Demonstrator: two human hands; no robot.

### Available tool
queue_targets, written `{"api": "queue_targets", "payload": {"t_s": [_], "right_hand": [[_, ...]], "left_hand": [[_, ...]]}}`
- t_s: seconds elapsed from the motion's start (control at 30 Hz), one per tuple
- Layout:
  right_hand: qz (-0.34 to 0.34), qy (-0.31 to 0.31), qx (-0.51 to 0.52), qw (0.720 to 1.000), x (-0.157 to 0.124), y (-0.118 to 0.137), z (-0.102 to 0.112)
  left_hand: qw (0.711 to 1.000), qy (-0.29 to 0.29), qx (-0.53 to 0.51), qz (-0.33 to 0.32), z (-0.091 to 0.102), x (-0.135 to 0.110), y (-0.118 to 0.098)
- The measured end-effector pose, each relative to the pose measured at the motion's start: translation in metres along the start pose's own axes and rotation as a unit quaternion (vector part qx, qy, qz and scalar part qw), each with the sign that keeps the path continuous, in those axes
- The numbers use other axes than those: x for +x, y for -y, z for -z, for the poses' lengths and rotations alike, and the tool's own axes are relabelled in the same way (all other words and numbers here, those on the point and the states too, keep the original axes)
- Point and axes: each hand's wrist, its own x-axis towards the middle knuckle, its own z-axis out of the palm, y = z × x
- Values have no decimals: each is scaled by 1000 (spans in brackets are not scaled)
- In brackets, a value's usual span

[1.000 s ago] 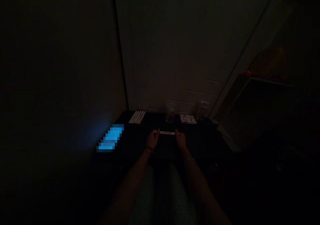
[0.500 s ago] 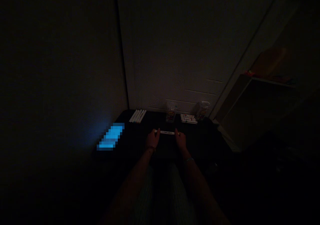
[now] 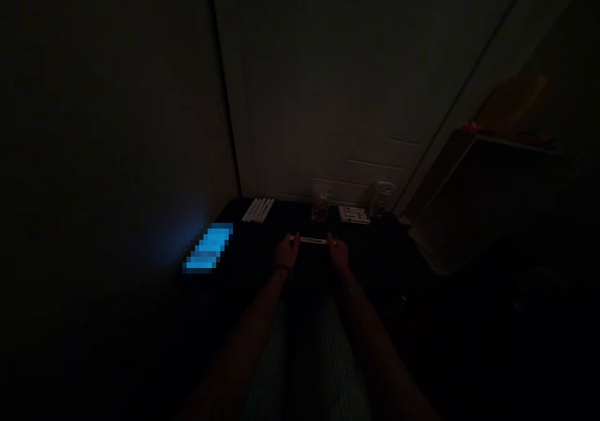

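Note:
A white marker (image 3: 313, 240) with dark print lies level between my two hands, above the dark table. My left hand (image 3: 286, 252) is closed around its left end, and my right hand (image 3: 339, 253) is closed around its right end. Beyond them, several white markers (image 3: 257, 210) lie side by side at the back left of the table. Toward the back right is a flat pack of white markers (image 3: 355, 214). The room is very dark, so finger detail is hard to make out.
Two clear plastic packages, one left (image 3: 320, 207) and one right (image 3: 380, 200), stand at the back against the wall. A glowing blue pixelated screen (image 3: 209, 248) lies at the table's left. A shelf (image 3: 510, 138) with things on it is at the right.
The view has shifted slightly, so everything sits a little higher in the picture. Both hands keep their hold on the marker, which appears turned slightly, its print now less clear.

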Motion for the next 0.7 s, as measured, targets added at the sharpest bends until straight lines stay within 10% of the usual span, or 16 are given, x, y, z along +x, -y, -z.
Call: {"api": "queue_targets", "payload": {"t_s": [0.7], "right_hand": [[4,4,-1,1000,-1,1,1]], "left_hand": [[1000,-3,6,9,-4,2,2]]}}
